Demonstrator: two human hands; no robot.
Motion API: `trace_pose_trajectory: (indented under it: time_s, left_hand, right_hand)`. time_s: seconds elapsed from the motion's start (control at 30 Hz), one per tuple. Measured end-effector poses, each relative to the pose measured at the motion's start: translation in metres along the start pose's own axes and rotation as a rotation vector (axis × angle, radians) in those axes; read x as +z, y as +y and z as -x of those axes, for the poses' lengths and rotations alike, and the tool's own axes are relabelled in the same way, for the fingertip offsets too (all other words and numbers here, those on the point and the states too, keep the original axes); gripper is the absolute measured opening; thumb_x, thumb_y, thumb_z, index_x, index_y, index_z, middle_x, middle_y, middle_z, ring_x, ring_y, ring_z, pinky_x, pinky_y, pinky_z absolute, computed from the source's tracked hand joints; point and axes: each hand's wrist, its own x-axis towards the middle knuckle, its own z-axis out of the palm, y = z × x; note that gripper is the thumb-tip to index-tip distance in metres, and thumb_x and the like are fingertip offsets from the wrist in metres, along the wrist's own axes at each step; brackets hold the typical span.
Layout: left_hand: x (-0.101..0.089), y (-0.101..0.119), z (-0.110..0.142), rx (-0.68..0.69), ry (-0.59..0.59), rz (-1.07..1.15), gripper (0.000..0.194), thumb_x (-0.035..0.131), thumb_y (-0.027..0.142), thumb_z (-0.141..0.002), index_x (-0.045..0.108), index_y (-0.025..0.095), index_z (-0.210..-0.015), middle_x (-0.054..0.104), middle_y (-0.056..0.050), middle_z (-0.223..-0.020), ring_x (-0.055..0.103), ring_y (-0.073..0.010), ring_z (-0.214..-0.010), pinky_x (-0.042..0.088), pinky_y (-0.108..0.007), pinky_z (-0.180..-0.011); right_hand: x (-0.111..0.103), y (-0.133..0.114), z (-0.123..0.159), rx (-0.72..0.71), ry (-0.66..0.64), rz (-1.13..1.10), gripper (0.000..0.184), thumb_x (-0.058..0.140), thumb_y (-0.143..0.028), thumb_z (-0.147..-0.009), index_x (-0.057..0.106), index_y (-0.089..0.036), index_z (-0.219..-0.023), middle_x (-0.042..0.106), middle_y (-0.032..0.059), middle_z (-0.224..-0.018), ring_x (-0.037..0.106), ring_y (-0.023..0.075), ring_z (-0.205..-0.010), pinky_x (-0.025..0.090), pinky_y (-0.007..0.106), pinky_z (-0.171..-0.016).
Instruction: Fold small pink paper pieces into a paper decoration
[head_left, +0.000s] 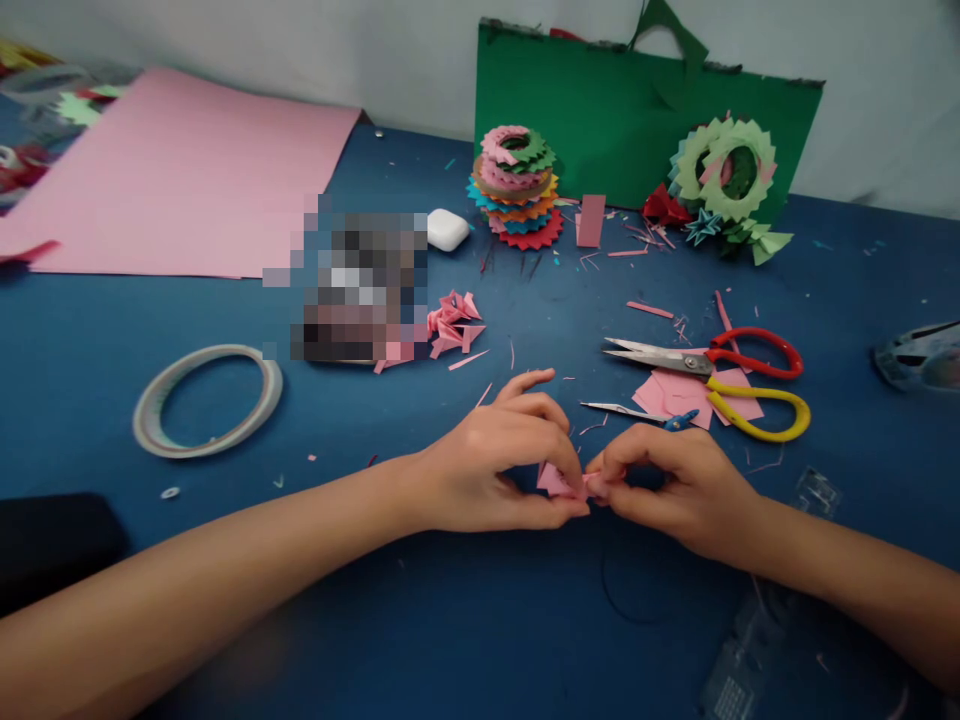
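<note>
Nearest the camera, the left forearm (225, 572) slants in from the lower left, ending in the left hand (499, 468), whose thumb and forefinger pinch a folded pink paper (553, 481). Opposite, the right hand (679, 490) grips the same paper's right end between thumb and fingertips. So the paper lies between the two hands, its visible part running roughly side to side, along the line joining the fingertips; both hands touch it, so neither is nearer. Whether it meets the worktop (450, 620), I cannot tell.

Just beyond the right hand lie blue-handled snips (681, 421), then scissors (696, 363), blades pointing left, partly over pink squares (660, 393). Beyond the left hand sits a pile of folded pieces (456, 327), with a tape roll (274, 388) well to its left. Farther back, a paper ring stack (517, 190) stands before a green board (592, 120).
</note>
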Motion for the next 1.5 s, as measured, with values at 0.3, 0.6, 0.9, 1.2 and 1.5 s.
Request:
trace_pose_trajectory:
  time_s: [0.3, 0.6, 0.9, 1.2, 1.5]
  left_hand:
    - [-0.001, 0.001, -0.002, -0.024, -0.077, 0.041, 0.012, 0.074, 0.02, -0.071, 0.062, 0.018, -0.072, 0.066, 0.003, -0.066, 0.058, -0.0109, -0.071, 0.028, -0.043, -0.109]
    - [-0.003, -0.001, -0.003, -0.018, -0.141, 0.047, 0.01, 0.071, 0.021, -0.075, 0.062, 0.019, -0.077, 0.068, 0.004, -0.07, 0.059, -0.0105, -0.076, 0.023, -0.042, -0.111]
    - [-0.011, 0.01, -0.009, 0.049, -0.267, -0.297, 0.009, 0.058, 0.016, -0.082, 0.065, 0.021, -0.079, 0.069, 0.002, -0.078, 0.06, -0.0115, -0.077, 0.011, -0.048, -0.113]
    - [-0.013, 0.007, -0.009, 0.104, -0.227, -0.168, 0.004, 0.06, 0.018, -0.083, 0.063, 0.021, -0.081, 0.071, 0.004, -0.081, 0.061, -0.0116, -0.078, 0.014, -0.049, -0.113]
    - [-0.013, 0.007, -0.008, 0.124, -0.239, -0.148, 0.003, 0.061, 0.018, -0.082, 0.063, 0.02, -0.081, 0.072, 0.003, -0.082, 0.061, -0.012, -0.078, 0.018, -0.052, -0.114]
  right_hand:
    - [-0.005, -0.004, -0.006, 0.314, -0.139, -0.336, 0.013, 0.069, -0.02, -0.077, 0.058, -0.016, -0.08, 0.064, -0.0025, -0.075, 0.063, 0.0073, -0.068, 0.051, 0.015, -0.063]
    - [-0.007, -0.005, -0.006, 0.347, -0.213, -0.327, 0.01, 0.065, -0.019, -0.079, 0.057, -0.016, -0.083, 0.063, -0.0012, -0.079, 0.064, 0.009, -0.073, 0.051, 0.018, -0.067]
    - [-0.003, -0.006, -0.007, 0.326, -0.199, -0.24, 0.007, 0.06, -0.02, -0.082, 0.055, -0.017, -0.085, 0.062, -0.0004, -0.08, 0.063, 0.0098, -0.072, 0.051, 0.02, -0.066]
    - [0.0, -0.013, -0.001, 0.066, -0.009, 0.026, 0.016, 0.061, -0.004, -0.072, 0.056, -0.018, -0.076, 0.063, -0.005, -0.069, 0.059, 0.0049, -0.06, 0.045, 0.012, -0.056]
    - [0.003, -0.015, 0.003, 0.001, -0.007, 0.105, 0.013, 0.06, -0.006, -0.074, 0.055, -0.018, -0.077, 0.063, -0.005, -0.069, 0.058, 0.004, -0.057, 0.042, 0.01, -0.054]
